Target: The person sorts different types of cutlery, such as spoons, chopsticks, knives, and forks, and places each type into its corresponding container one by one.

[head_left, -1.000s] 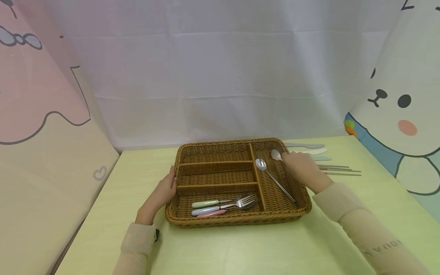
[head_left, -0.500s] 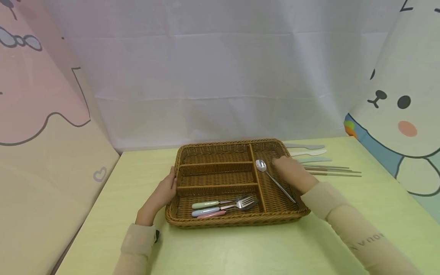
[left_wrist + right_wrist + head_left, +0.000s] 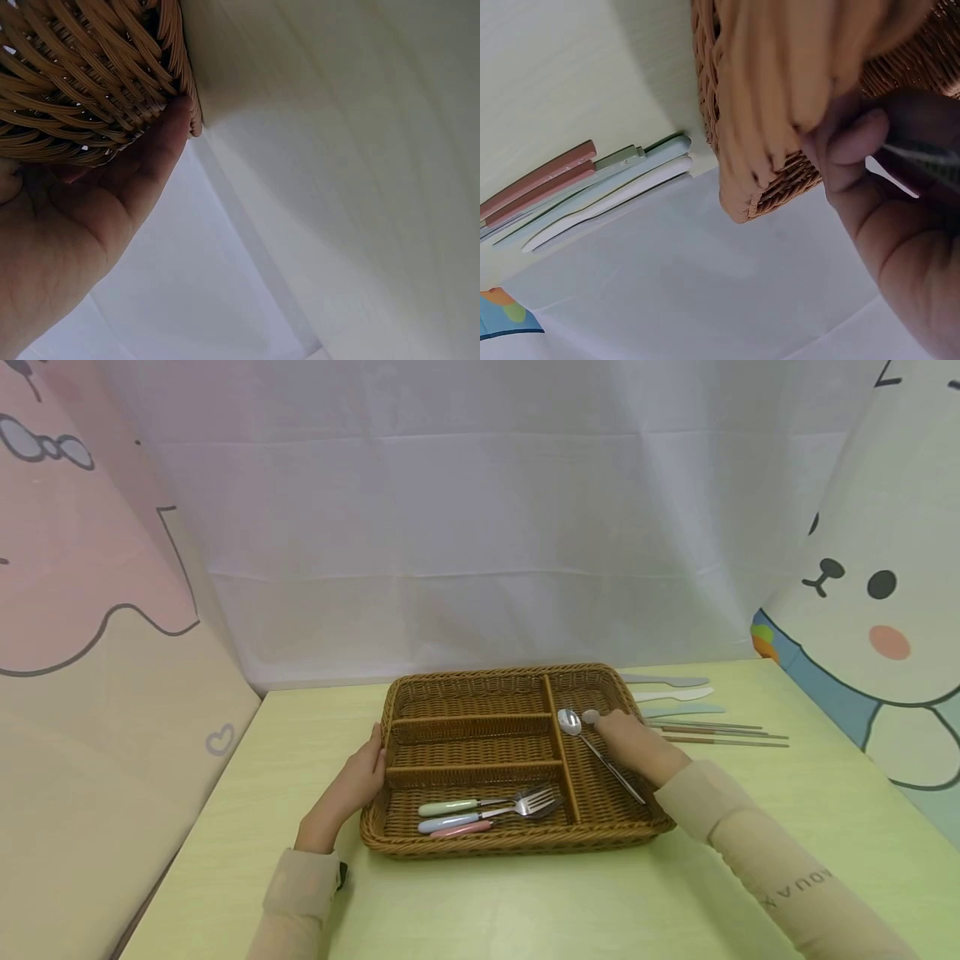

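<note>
A brown wicker cutlery basket (image 3: 480, 843) stands on the table, divided into several compartments. My left hand (image 3: 360, 772) grips its left side; in the left wrist view, fingers (image 3: 154, 154) lie against the woven wall. Over the right compartment, my right hand (image 3: 633, 743) pinches a metal spoon (image 3: 592, 717), whose bowl points left; the hand hides most of its handle. A slotted spoon (image 3: 568, 722) lies slanted in that compartment, just left of the hand. Forks with green, blue and pink handles, one being the blue-handled fork (image 3: 453, 820), lie in the front left compartment.
Right of the basket lie a grey knife (image 3: 675, 680), a white knife (image 3: 682, 694) and a pale green knife (image 3: 693, 710). Several chopsticks (image 3: 720, 742) with brown ends lie nearer. A white curtain (image 3: 450, 552) hangs behind the table.
My right hand has moved left from the basket's right rim into the right compartment, bringing the spoon close to the slotted one. The left hand stays at the basket's left side.
</note>
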Demonstrator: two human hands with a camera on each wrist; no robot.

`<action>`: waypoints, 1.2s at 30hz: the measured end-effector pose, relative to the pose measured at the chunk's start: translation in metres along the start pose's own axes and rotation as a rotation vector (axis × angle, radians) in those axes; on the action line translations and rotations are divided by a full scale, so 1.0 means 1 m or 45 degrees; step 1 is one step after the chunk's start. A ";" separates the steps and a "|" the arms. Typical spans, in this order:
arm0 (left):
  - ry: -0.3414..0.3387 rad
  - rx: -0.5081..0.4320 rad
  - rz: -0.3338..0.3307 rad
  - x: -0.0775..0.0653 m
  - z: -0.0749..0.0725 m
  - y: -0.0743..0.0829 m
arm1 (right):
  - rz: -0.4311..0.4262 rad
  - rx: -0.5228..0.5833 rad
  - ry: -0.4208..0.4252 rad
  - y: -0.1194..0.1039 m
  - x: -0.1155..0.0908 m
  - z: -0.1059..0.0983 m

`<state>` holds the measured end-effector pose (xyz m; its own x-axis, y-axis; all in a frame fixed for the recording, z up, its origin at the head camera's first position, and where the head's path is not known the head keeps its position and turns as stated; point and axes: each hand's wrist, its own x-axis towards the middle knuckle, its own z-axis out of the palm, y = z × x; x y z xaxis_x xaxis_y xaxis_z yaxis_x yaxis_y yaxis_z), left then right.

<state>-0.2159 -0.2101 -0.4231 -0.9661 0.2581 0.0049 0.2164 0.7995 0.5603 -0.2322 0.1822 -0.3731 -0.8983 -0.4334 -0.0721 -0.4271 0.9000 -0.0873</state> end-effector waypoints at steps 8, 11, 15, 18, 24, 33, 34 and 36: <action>0.001 0.002 0.001 -0.001 -0.001 0.001 | -0.026 0.104 0.013 0.000 0.000 0.006; -0.005 -0.005 -0.007 -0.001 -0.001 0.002 | -0.046 0.119 -0.006 0.002 0.000 0.010; -0.011 -0.009 -0.013 -0.001 -0.001 0.001 | -0.071 0.134 -0.045 0.004 0.000 0.016; -0.014 -0.011 -0.015 0.000 0.000 0.000 | -0.081 0.142 -0.070 0.006 0.001 0.020; -0.013 -0.014 -0.017 0.000 0.001 0.000 | -0.089 0.124 -0.069 0.008 0.001 0.023; -0.015 -0.009 -0.024 0.000 0.000 0.000 | -0.064 0.091 0.009 0.008 -0.002 0.018; -0.014 -0.007 -0.023 0.001 0.000 0.001 | -0.065 0.076 0.027 0.008 -0.003 0.016; -0.013 -0.003 -0.022 0.001 0.000 0.000 | -0.082 0.022 0.084 0.008 -0.003 0.014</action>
<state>-0.2164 -0.2094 -0.4231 -0.9682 0.2497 -0.0132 0.1994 0.8028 0.5620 -0.2315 0.1901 -0.3878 -0.8743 -0.4855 0.0001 -0.4827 0.8693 -0.1067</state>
